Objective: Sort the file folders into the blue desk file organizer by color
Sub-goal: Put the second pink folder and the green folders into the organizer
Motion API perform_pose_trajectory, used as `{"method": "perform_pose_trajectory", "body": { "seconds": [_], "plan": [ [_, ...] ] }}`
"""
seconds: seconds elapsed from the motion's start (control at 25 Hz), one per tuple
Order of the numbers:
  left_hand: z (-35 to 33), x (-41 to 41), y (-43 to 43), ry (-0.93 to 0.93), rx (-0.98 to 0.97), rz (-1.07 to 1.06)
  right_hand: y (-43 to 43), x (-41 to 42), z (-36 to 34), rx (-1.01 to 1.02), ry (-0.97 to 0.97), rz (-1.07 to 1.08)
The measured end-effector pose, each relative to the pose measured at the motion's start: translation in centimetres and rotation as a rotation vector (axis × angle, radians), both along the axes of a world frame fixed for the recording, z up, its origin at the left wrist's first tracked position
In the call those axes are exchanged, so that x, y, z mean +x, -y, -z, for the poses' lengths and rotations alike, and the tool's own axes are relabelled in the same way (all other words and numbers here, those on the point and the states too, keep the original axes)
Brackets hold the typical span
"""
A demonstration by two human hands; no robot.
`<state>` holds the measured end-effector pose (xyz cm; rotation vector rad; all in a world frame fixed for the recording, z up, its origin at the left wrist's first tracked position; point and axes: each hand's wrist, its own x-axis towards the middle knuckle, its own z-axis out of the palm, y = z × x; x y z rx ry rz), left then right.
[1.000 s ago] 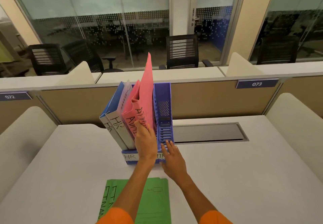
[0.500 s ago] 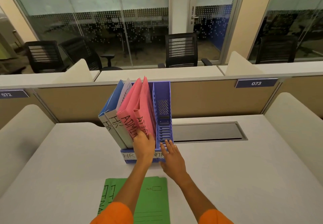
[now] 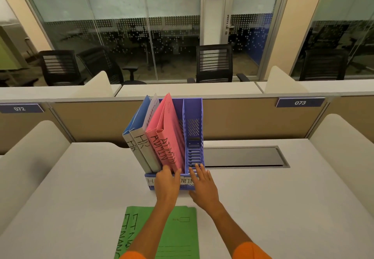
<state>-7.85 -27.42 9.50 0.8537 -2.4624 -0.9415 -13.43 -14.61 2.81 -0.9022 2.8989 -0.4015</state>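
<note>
The blue desk file organizer (image 3: pixel 193 117) stands on the white desk (image 3: pixel 283 208). Its left slot holds two blue-and-grey folders marked HR (image 3: pixel 141 143). In the middle slot lean two pink folders marked ADMIN (image 3: pixel 171 137). My left hand (image 3: pixel 167 186) grips the lower spine of the right-hand pink folder, thumb on one side and fingers on the other. Fingers spread, my right hand (image 3: pixel 203 188) lies flat against the organizer's front edge by the right slot. A green folder (image 3: pixel 178 232) lies flat on the desk under my forearms.
A dark cable tray cover (image 3: pixel 242 156) is set into the desk right of the organizer. A beige partition (image 3: pixel 253 117) runs behind it, and rounded white dividers (image 3: pixel 344 143) flank the desk. Office chairs stand beyond the partition.
The pink folder that my left hand held high has gone down into the middle slot beside the other pink one. My right hand has stayed on the organizer's front.
</note>
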Motion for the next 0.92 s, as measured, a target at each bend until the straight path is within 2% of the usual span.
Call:
{"method": "perform_pose_trajectory", "body": {
  "seconds": [0.2, 0.48, 0.72, 0.92],
  "plan": [
    [2.4, 4.6, 0.4, 0.094, -0.112, 0.102, 0.2, 0.8, -1.6, 0.079, -0.037, -0.017],
    [4.8, 11.8, 1.2, 0.166, -0.187, 0.254, 0.8, 6.3, -2.2, 0.033, -0.038, -0.026],
    [6.3, 16.9, 2.1, 0.204, -0.119, 0.257, 0.9, 12.8, 0.4, 0.025, 0.068, -0.016],
    [8.1, 21.8, 3.6, 0.240, 0.016, 0.188, 1.0, 17.8, 2.5, 0.012, 0.236, 0.020]
  ]
}}
